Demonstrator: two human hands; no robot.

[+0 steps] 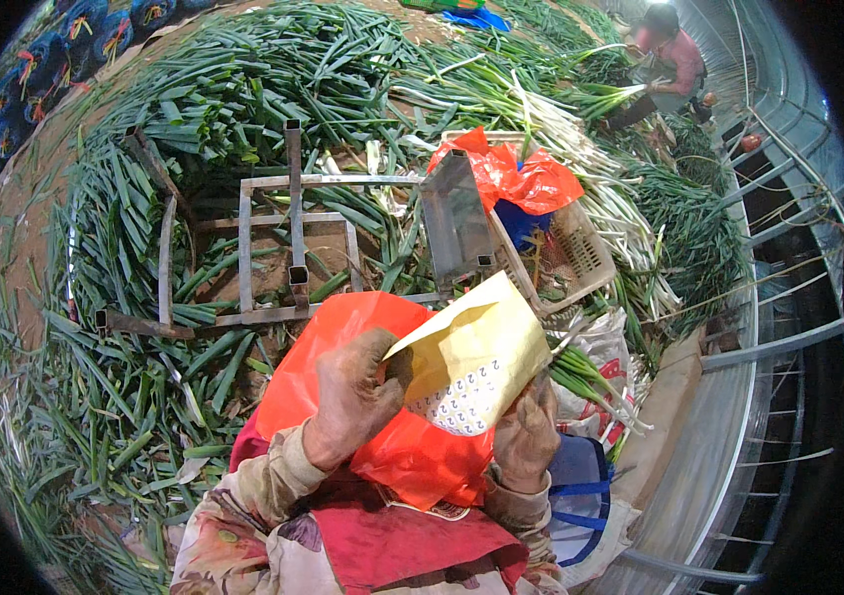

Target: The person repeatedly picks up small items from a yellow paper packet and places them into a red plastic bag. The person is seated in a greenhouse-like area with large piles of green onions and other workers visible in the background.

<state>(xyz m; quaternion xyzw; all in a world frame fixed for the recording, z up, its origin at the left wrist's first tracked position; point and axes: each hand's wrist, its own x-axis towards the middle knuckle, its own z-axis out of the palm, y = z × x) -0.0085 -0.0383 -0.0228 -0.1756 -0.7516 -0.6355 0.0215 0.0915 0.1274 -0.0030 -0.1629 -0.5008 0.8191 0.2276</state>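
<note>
Both hands hold a yellow sheet [492, 327] above the lap. Round white stickers printed with a figure cover its lower part, and the sheet is bent. My left hand [362, 394] pinches the sheet's left edge between thumb and fingers. At the lower right edge is my right hand [529, 424], closed on the sheet, its fingertips partly hidden. Red plastic bags [310, 357] lie beneath the sheet and over the lap, on top of a dark red apron [414, 547].
A metal frame [243, 260] stands ahead. Beside it, a plastic crate [585, 260] holds a red bag [533, 182] and netting. Green onions [303, 67] are heaped around. A white sack [593, 357] lies at right. Another person [671, 67] crouches at the upper right, holding green onions.
</note>
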